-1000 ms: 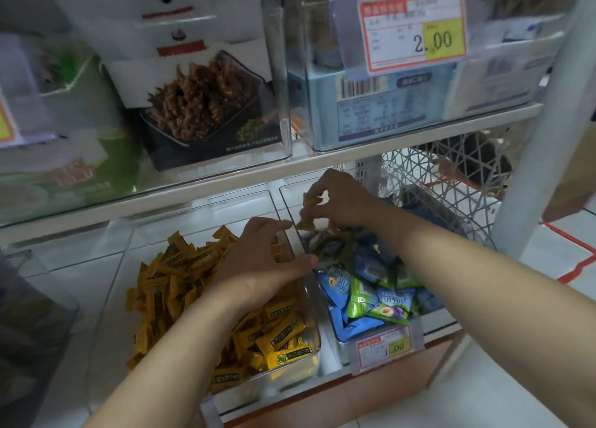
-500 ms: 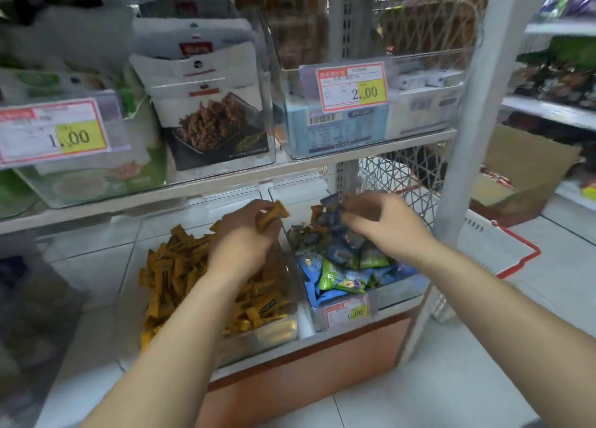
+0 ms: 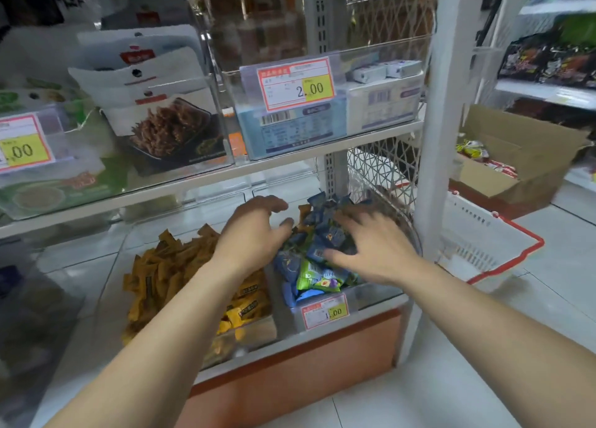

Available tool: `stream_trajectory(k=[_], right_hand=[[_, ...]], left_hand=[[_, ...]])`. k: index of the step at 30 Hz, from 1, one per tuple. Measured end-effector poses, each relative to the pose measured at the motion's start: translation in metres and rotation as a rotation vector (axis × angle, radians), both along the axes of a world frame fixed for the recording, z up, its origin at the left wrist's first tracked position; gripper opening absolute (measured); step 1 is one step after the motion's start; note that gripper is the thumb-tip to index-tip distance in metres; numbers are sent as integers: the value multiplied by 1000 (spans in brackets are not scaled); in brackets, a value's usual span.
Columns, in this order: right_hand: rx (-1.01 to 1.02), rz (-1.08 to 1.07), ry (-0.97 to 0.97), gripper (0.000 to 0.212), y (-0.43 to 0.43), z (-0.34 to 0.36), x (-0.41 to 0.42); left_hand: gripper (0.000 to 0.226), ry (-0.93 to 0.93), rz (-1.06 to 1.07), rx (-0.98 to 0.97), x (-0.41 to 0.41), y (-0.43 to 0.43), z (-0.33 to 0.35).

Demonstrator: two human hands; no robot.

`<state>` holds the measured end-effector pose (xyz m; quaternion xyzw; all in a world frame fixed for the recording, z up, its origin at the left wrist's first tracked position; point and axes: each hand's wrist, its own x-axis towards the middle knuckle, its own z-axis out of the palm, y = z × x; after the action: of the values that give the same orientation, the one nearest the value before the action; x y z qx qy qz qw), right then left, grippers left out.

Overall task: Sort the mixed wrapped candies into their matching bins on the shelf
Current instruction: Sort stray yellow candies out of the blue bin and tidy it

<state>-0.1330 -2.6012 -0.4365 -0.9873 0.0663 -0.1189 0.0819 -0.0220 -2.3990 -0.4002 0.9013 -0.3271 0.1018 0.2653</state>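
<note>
Blue candies [image 3: 332, 234]: likely light, slippery; I would pinch a wrapper end. Fingers loose, empty: left hand [image 3: 254, 234], right hand [image 3: 371, 247].

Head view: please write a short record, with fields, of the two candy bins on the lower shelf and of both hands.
left bin: holds yellow wrapped candies
right bin: holds blue and green wrapped candies; price tag reads 1.00
stray: one orange wrapper at the back of the right bin
left hand: fingers loosely curved, nothing seen in them, above the wall between bins
right hand: fingers spread on the right bin's candies
</note>
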Motion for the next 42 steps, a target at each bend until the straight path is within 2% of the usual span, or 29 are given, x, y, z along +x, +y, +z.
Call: stream_trajectory(k=[4,8,13,15,20,23,27,30,36,42], right_hand=[[14,42,122,95,12,-15,21],[29,-3,278,90,7,-37,32],[52,-22,277,87,3,-45,34],[59,-25,261,85,1,-46,34],[65,-26,230,82,-7,-48,31],[80,-19,207,84,-7,-51,30],[94,-17,181,82,-7,-51,30],[90,-19,189,82,-6,-51,30],[95,-21,194,82,-6,-50,30],[93,-24,186,82,-5,-49,30]], left_hand=[[38,179,-18,121,31,-47,-1],[47,158,-37,271,70,-83,-13],[74,255,-98,564,104,-114,-25],[75,317,-120,611,111,-118,-30],[78,402,-186,599,120,-117,-41],[65,384,-207,684,125,-115,-43],[72,430,-192,659,128,-110,-45],[56,465,-202,641,129,-108,-48],[42,431,-134,561,129,-107,-48],[47,342,-124,458,127,-100,-37]])
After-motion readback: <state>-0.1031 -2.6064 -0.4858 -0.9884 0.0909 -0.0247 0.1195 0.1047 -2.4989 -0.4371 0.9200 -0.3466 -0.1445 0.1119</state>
